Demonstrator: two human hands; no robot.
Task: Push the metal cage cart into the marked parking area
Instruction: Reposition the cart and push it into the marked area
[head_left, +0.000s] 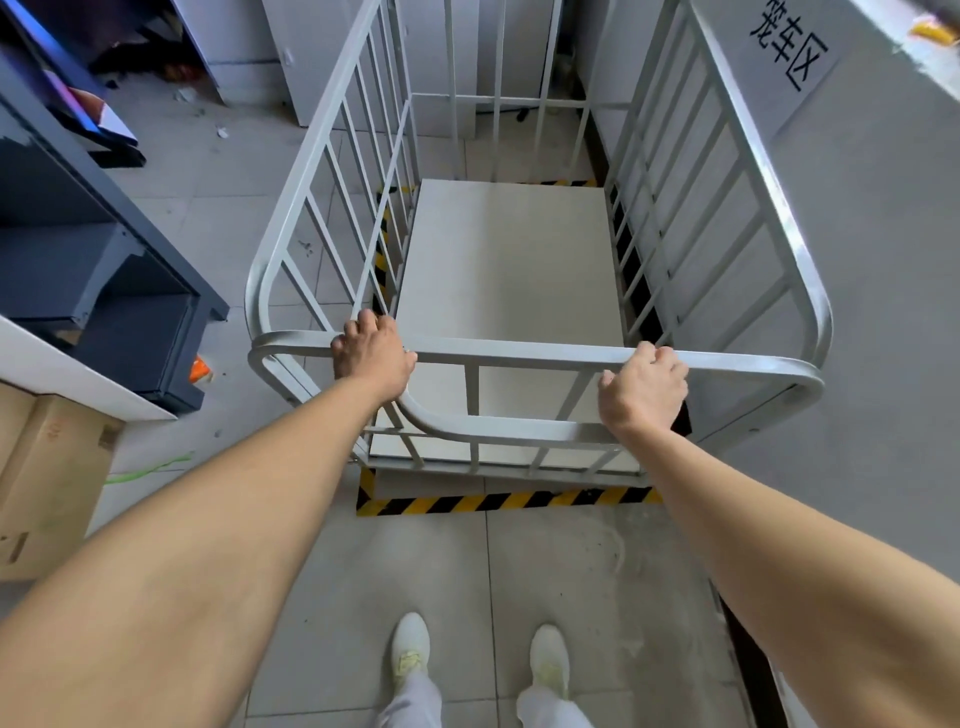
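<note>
The grey metal cage cart (519, 358) stands in front of me with barred sides and a pale flat deck. My left hand (371, 351) grips the near top rail towards its left end. My right hand (644, 389) grips the same rail towards its right end. Yellow-and-black striped floor tape (509, 501) marks the parking area. The tape shows just behind the cart's near end, along its left side and at its far end. The cart's deck sits inside these stripes, close to the wall on the right.
A grey wall (883, 260) with a printed sign (789, 49) runs along the right. A dark blue shelf unit (104, 270) and cardboard boxes (47, 483) stand at the left. White cabinets (322, 52) stand behind the cart. My feet in white shoes (410, 649) are on grey floor tiles.
</note>
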